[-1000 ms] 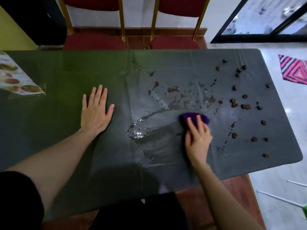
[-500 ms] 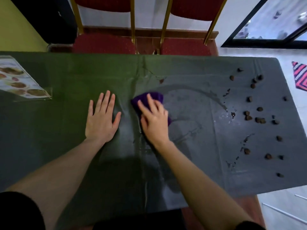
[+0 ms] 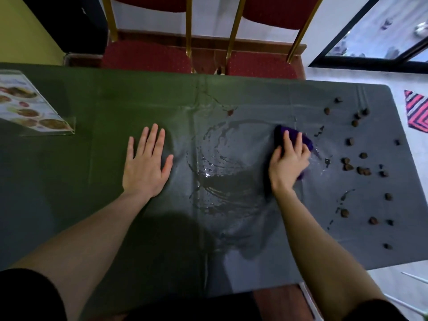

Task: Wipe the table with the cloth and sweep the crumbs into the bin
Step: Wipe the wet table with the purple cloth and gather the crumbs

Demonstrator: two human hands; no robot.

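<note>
**Cloth pressed down beside the crumbs**

The right hand [image 3: 288,162] presses the purple cloth [image 3: 306,141] flat, fingers curled over it, right of the table's [image 3: 115,107] middle. Wet streaks [image 3: 222,167] curve to its left. Brown crumbs [image 3: 361,170] lie scattered toward the right edge. The left hand [image 3: 146,165] rests flat, fingers spread, holding nothing.

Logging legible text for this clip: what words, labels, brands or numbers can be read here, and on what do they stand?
None can be read.
Menu card in a clear stand at the table's left edge: a heading line above food photos, too blurred to read.
Purple cloth, green tablecloth, patterned mat: no text visible.
</note>
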